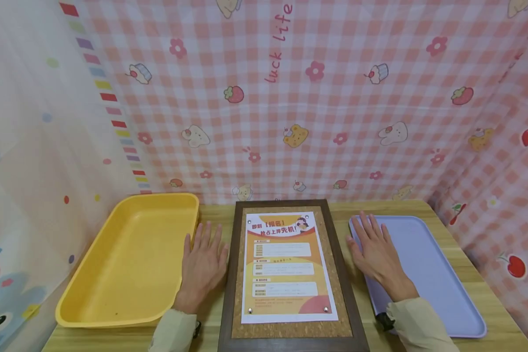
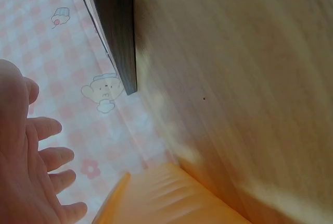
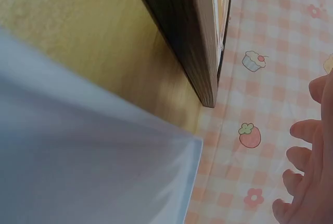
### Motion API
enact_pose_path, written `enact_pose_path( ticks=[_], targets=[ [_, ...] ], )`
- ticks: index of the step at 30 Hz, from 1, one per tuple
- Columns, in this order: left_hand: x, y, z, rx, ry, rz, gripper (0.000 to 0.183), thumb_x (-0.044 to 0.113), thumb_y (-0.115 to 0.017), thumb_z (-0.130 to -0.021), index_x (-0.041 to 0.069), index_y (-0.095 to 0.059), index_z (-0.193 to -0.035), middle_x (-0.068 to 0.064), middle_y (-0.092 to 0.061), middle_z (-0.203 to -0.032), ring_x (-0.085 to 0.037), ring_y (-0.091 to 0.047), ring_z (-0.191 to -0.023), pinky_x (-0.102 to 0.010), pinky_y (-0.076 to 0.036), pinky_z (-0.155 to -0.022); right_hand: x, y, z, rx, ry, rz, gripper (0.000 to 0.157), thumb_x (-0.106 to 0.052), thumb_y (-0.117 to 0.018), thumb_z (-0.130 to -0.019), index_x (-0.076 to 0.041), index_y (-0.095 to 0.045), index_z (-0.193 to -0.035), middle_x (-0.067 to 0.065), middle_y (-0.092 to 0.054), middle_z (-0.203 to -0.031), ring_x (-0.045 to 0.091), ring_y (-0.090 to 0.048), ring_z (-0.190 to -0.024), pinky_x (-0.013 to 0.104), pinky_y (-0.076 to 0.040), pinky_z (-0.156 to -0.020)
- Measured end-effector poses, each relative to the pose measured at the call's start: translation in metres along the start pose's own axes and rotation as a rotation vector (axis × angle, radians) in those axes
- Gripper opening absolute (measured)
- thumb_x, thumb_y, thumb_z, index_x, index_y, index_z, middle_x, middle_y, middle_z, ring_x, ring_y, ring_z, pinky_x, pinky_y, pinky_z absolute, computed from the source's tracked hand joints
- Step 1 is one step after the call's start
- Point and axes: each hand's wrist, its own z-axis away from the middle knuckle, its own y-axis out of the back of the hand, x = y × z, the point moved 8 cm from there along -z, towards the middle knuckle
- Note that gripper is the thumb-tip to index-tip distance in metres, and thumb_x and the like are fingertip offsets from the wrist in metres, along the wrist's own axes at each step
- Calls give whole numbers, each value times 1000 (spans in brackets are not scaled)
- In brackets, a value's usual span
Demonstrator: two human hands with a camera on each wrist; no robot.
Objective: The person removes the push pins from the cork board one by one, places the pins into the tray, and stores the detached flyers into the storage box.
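In the head view a framed cork board [image 1: 292, 331] lies on the table between both hands. A printed orange and white poster [image 1: 281, 271] is fixed to it by a silvery pin at each corner. My left hand [image 1: 202, 271], palm down and fingers straight, is between the board and a yellow tray [image 1: 132, 259]. My right hand [image 1: 378, 256] is spread over the left edge of a lavender tray [image 1: 431, 283]. Neither hand holds anything. The left wrist view has the left hand [image 2: 31, 156] beside the board's dark frame [image 2: 117, 31]; the right wrist view has the right hand [image 3: 309, 166].
The wooden table [image 1: 213, 215] ends at a pink checked cloth [image 1: 264, 122] hung behind it. A white patterned cloth [image 1: 35, 122] hangs at the left, and more checked cloth [image 1: 506, 195] at the right. Both trays flank the board.
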Motion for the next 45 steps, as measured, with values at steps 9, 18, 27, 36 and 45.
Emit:
enact_pose_path(
  ticks=[9, 18, 27, 36, 45],
  targets=[
    [6, 0, -2, 20, -55, 51, 52, 34, -48, -102, 7, -48, -147, -18, -40, -154, -38, -33, -145, -59, -25, -115, -1, -2, -8, -13, 27, -5, 57, -33, -43, -105, -1, -37, -152, 24, -28, -159, 45, -19, -148, 63, -14, -116],
    [11, -6, -6, -36, -100, 89, 53, 34, -47, -103, 5, -48, -147, -20, -39, -155, -40, -30, -145, -60, -22, -117, -5, -2, -17, -20, 65, -27, 56, -31, -47, -104, 3, -40, -149, 28, -31, -156, 47, -21, -146, 64, -17, -115],
    [18, -14, -7, -66, -134, 114, 52, 34, -49, -103, 5, -48, -147, -20, -40, -154, -40, -32, -145, -61, -24, -115, -7, -6, -28, -32, 83, -72, 55, -22, -54, -100, 6, -43, -146, 31, -32, -154, 50, -25, -143, 63, -19, -114],
    [29, -23, -9, -154, -182, 117, 52, 34, -51, -103, 10, -48, -148, -18, -39, -155, -38, -34, -144, -59, -26, -115, -10, -12, -41, -55, 101, -130, 55, -23, -56, -101, 6, -43, -146, 33, -32, -153, 51, -29, -139, 65, -22, -112],
    [40, -33, -7, -248, -233, 140, 53, 37, -48, -104, 10, -45, -150, -16, -37, -157, -37, -31, -146, -59, -24, -116, -13, -17, -53, -87, 86, -188, 54, -21, -59, -100, 7, -44, -144, 36, -36, -148, 55, -33, -135, 68, -26, -109]
  ],
)
